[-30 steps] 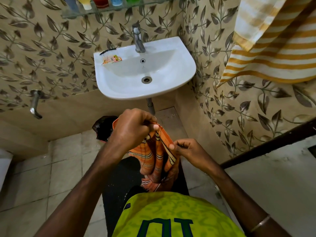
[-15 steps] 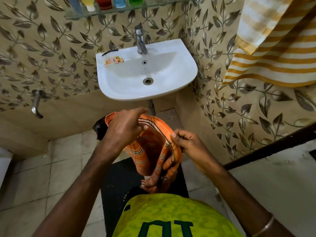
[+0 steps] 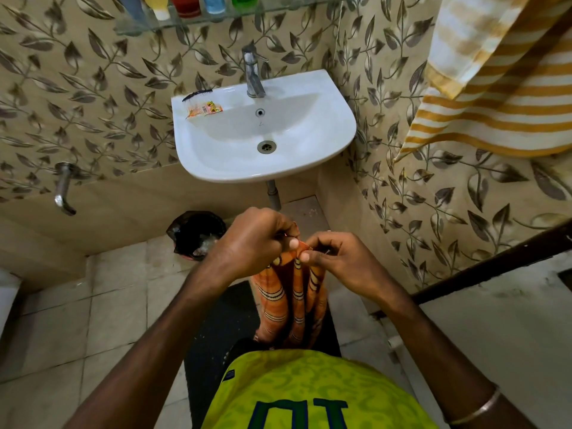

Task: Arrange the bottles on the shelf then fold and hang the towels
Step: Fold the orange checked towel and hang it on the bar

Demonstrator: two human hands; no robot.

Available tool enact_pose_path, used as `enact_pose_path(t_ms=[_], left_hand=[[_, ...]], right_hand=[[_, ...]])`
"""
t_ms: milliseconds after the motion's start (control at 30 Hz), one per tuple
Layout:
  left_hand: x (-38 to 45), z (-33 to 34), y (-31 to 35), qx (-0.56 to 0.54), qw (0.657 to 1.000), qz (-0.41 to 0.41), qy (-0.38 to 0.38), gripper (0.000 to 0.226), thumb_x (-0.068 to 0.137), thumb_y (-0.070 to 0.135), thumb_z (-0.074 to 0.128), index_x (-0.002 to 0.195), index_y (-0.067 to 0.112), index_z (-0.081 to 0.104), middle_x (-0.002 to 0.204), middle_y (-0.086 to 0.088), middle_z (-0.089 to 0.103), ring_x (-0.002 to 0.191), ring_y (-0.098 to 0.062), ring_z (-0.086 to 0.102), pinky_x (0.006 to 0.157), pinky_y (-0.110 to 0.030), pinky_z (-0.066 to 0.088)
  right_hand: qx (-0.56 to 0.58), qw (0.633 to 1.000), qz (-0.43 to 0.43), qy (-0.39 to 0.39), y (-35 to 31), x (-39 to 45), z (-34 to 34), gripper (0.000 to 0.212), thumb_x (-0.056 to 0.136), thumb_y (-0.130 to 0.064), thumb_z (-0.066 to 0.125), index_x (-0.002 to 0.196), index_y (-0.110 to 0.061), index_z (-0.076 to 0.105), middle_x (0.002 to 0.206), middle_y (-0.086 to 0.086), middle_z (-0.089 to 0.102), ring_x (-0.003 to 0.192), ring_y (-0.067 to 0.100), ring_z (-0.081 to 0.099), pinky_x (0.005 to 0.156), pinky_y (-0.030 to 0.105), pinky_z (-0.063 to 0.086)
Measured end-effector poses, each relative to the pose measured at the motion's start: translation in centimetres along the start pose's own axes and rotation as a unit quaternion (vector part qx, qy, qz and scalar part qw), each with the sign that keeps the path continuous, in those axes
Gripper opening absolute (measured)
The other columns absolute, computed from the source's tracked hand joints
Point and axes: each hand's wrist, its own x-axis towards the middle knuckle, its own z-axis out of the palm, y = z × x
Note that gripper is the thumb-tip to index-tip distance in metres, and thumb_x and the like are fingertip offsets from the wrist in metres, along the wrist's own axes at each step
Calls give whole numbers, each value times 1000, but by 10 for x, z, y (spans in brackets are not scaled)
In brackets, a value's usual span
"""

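Note:
An orange striped towel [image 3: 289, 301] hangs down in front of me, bunched into long folds. My left hand [image 3: 250, 243] and my right hand [image 3: 335, 258] pinch its top edge, thumbs almost touching. Several coloured bottles [image 3: 185, 3] stand in a row on the glass shelf [image 3: 216, 18] above the sink, cut off by the frame's top. A yellow-and-white striped towel [image 3: 495, 88] hangs at the upper right.
A white sink [image 3: 325, 144] with a tap [image 3: 252, 77] juts from the leaf-patterned wall; a comb and a sachet [image 3: 204, 108] lie on its rim. A black bin [image 3: 196, 235] sits under it. A wall tap [image 3: 63, 188] is at left, a dark mat [image 3: 223, 323] underfoot.
My hands came together at the towel's top edge, and the towel now hangs straighter and narrower than before.

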Motion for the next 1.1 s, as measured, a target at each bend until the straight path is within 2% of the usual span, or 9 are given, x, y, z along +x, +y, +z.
enact_pose_path(t_ms=[67, 167, 367, 467, 633, 800, 867, 967, 1100], left_hand=[[-1, 0, 3, -1, 1000, -4, 5, 12, 95, 19, 65, 84, 23, 71, 79, 6, 69, 73, -5, 64, 62, -21, 45], [-5, -3, 5, -7, 1000, 1, 12, 25, 95, 19, 65, 74, 32, 61, 74, 8, 66, 67, -2, 62, 59, -17, 41], [-12, -14, 6, -29, 999, 7, 34, 30, 93, 19, 67, 70, 37, 59, 70, 14, 64, 61, 7, 61, 53, -10, 40], [-14, -19, 6, -36, 998, 5, 43, 29, 93, 18, 67, 73, 38, 60, 75, 15, 65, 69, 3, 63, 60, -17, 44], [-13, -28, -10, -83, 993, -46, 66, 12, 91, 16, 68, 84, 24, 72, 80, 8, 72, 83, -9, 70, 76, -35, 58], [-11, -36, -26, -81, 989, -91, 84, 10, 92, 14, 67, 94, 19, 74, 88, 2, 76, 84, -13, 72, 77, -37, 60], [-11, -32, -25, -50, 991, -91, 89, 24, 91, 14, 67, 115, 19, 69, 106, 0, 73, 93, -11, 68, 80, -32, 57], [-13, -19, -16, -84, 992, -74, 62, 61, 89, 13, 69, 144, 26, 47, 127, -3, 65, 110, -16, 63, 93, -41, 56], [-15, -2, -4, -87, 996, -9, -31, 57, 91, 19, 68, 143, 33, 49, 117, 6, 70, 103, -7, 67, 90, -34, 58]], right_hand=[[-16, 999, -1, 35, 9, -1, 2, 11, 90, -15, 72, 98, -21, 77, 95, -4, 75, 93, 11, 71, 84, 39, 58], [-57, 995, -5, 79, 23, -3, 7, 13, 89, -12, 73, 97, -21, 78, 92, -5, 77, 91, 11, 72, 86, 46, 59], [-81, 989, 19, 119, 38, -2, 16, 14, 92, -13, 70, 99, -20, 79, 92, -12, 76, 91, 3, 70, 86, 39, 59], [-22, 993, 56, 104, 43, -2, 17, 11, 97, -13, 64, 98, -15, 75, 95, 0, 75, 95, 13, 71, 90, 40, 60], [77, 992, 70, 70, 37, -4, 11, 18, 101, -13, 57, 98, 3, 66, 83, 13, 68, 77, 24, 67, 75, 33, 57], [102, 992, 58, 53, 22, -6, 5, 24, 91, -28, 63, 88, -5, 69, 82, 8, 69, 78, 20, 65, 73, 34, 51], [108, 992, 45, 43, 13, -7, 5, 21, 89, -28, 63, 87, -8, 70, 83, 10, 70, 79, 21, 66, 75, 36, 52], [79, 996, 16, 30, 1, -6, 8, 21, 92, -26, 63, 91, -6, 71, 91, 15, 73, 86, 27, 70, 79, 42, 55], [7, 1000, -3, 15, -10, -5, 11, 12, 97, -26, 65, 90, -19, 71, 94, 1, 72, 94, 24, 70, 85, 50, 56]])
